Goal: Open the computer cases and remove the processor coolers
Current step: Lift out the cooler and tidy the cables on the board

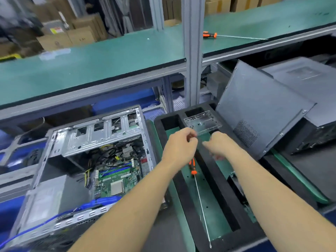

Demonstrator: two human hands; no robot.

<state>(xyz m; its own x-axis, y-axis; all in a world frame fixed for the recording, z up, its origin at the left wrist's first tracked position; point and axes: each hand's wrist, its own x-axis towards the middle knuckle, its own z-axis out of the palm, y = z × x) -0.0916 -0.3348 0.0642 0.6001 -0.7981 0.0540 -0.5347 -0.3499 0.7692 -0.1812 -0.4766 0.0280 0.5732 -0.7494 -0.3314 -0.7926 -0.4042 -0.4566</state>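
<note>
An open computer case [60, 160] lies on its side at the left. Its motherboard [118, 177] shows a bare processor [116, 187] with no cooler on it. My left hand [181, 144] hovers over a black foam tray [190, 206] with its fingers curled and thumb against the fingertips; I see nothing in it. My right hand [219, 145] is close beside it, blurred, with its fingers pointing toward the left hand. A clear plastic box [202, 122] sits just beyond both hands. A long orange-handled screwdriver [200, 195] lies in the tray below my left wrist.
A grey side panel [261, 110] leans against a closed dark case [309, 84] at the right. A second orange screwdriver [210, 35] lies on the green upper shelf [109, 59]. An aluminium post [192, 51] rises behind the tray. Blue bins stand under the shelf.
</note>
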